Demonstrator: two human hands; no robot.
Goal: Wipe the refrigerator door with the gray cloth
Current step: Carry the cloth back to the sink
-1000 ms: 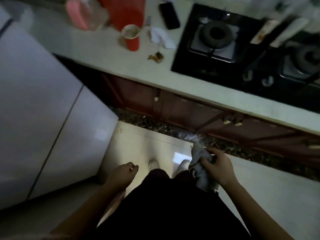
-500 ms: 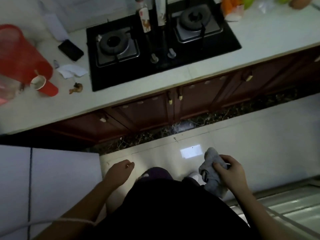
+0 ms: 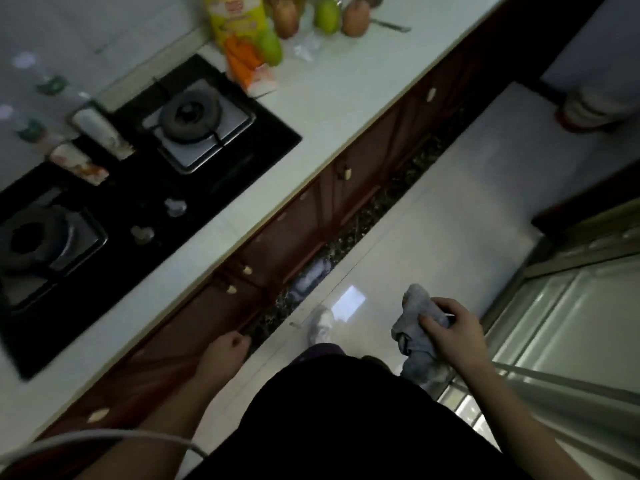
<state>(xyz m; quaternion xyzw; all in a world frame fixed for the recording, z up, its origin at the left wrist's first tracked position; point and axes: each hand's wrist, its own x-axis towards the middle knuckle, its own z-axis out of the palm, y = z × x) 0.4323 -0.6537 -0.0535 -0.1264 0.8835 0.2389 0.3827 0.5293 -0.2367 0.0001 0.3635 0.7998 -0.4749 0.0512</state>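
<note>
Cloth [image 3: 417,332], gray and bunched, hangs from the right hand [image 3: 453,336], whose fingers clamp it over the pale floor [image 3: 433,216], near the body. The left hand [image 3: 225,353] is curled into a loose fist with nothing in it, in front of the brown cabinets [image 3: 304,223]. On the table [image 3: 332,98], far left, sits a black stove [image 3: 145,181]; blurred fruit [image 3: 325,15], possibly pears, stands beyond. No refrigerator door can be made out.
</note>
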